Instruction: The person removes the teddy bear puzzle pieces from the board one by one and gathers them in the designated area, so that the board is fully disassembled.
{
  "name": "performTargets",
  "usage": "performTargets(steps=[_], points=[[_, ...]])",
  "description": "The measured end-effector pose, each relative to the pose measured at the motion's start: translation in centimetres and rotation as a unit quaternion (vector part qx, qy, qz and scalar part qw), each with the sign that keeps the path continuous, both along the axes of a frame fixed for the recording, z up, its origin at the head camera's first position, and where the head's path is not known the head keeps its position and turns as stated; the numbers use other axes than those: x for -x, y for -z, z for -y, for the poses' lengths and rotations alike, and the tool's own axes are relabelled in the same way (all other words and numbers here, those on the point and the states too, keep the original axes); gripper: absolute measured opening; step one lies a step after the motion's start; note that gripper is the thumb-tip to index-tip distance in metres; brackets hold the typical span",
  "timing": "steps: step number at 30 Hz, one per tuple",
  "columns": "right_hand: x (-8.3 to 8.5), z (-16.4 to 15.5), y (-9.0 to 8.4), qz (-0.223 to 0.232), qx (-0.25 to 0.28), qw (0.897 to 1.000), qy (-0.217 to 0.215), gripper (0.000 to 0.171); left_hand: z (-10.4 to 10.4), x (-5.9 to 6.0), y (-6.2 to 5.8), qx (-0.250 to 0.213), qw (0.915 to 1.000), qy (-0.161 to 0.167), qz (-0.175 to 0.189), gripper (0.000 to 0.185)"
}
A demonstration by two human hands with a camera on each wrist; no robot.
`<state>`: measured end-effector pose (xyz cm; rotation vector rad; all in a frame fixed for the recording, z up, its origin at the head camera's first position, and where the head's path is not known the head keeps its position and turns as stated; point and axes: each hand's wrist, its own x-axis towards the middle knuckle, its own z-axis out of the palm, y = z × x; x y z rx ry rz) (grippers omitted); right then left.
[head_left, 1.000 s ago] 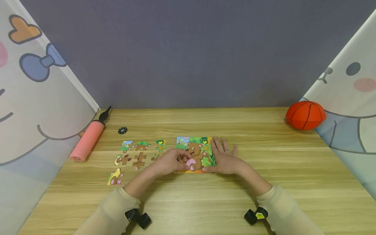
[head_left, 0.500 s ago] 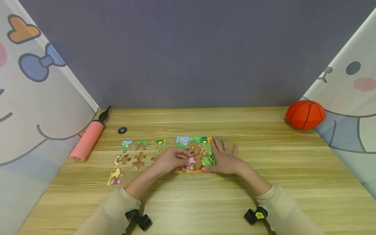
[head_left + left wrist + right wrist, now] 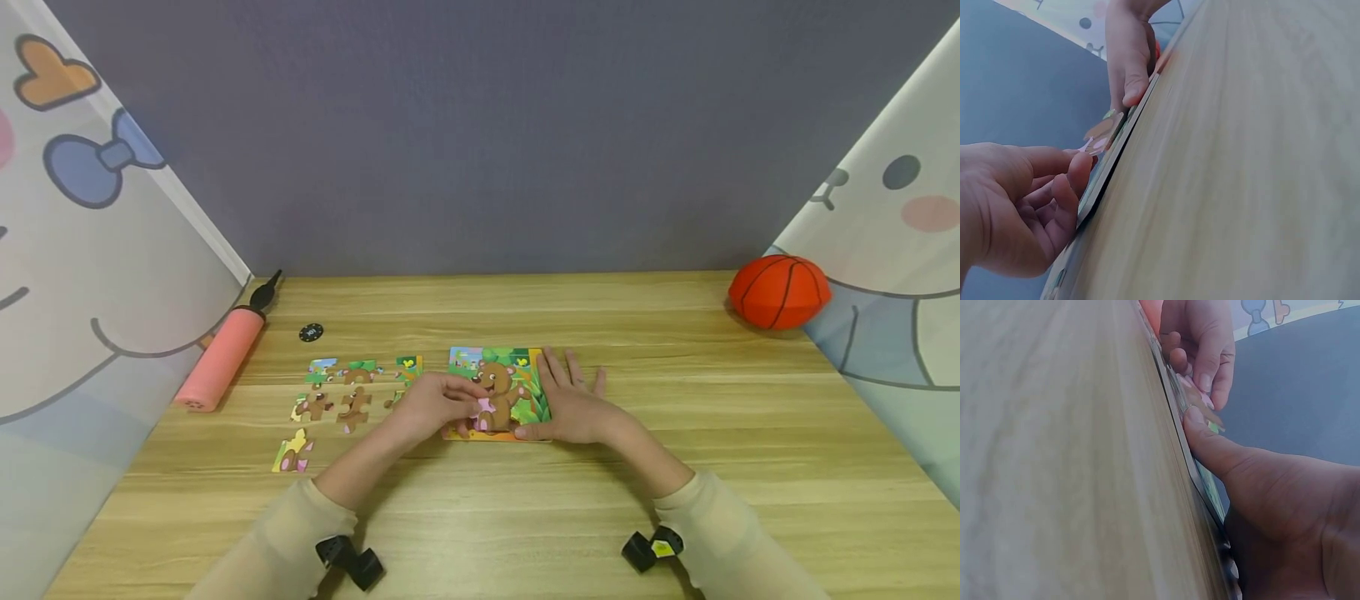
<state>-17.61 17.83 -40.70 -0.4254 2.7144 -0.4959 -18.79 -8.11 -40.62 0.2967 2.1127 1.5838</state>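
A bear jigsaw board point(image 3: 504, 377) lies flat on the wooden table point(image 3: 525, 517). My left hand point(image 3: 438, 403) pinches a pink-and-brown puzzle piece point(image 3: 483, 407) at the board's lower left. In the left wrist view that puzzle piece point(image 3: 1101, 134) is tilted up off the board point(image 3: 1110, 165), held by my curled left hand point(image 3: 1035, 200). My right hand point(image 3: 573, 404) lies flat on the board's right edge with the fingers straight. Its thumb point(image 3: 1210, 445) presses the board's near rim, and the left hand point(image 3: 1205, 344) shows beyond it.
Several loose puzzle pieces point(image 3: 352, 390) lie left of the board, one yellow piece point(image 3: 294, 454) nearer me. A pink pump point(image 3: 221, 354) and a black disc point(image 3: 311, 332) sit far left. An orange ball point(image 3: 780, 292) rests at the far right. Cloth walls close both sides.
My left hand has drawn slightly to the left over the board's lower-left corner with the piece pinched. The right hand has stayed flat on the board.
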Motion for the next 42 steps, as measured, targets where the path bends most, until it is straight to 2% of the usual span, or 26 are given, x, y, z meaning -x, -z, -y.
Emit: performTargets(steps=[4, 14, 23, 32, 42], points=[[0.0, 0.0, -0.1, 0.000, -0.002, 1.000, -0.008, 0.132, 0.7, 0.0, -0.3, -0.018, 0.9998, -0.004, 0.005, 0.020], [0.0, -0.2, -0.2, -0.004, -0.008, 1.000, -0.028, 0.139, 3.4, -0.1, -0.5, 0.001, 0.9997, 0.002, -0.024, 0.021], [-0.1, -0.2, -0.2, -0.002, -0.001, 1.000, -0.024, 0.139, 6.2, -0.6, -0.5, 0.032, 0.9987, -0.034, -0.018, 0.021], [-0.2, -0.2, -0.2, -0.003, -0.003, 1.000, -0.022, 0.139, 8.5, -1.1, -0.5, 0.029, 0.9985, -0.032, -0.032, 0.025], [-0.1, -0.2, -0.2, -0.004, -0.002, 1.000, -0.020, 0.138, 10.7, -1.6, -0.4, 0.037, 0.9971, -0.064, -0.017, 0.027]])
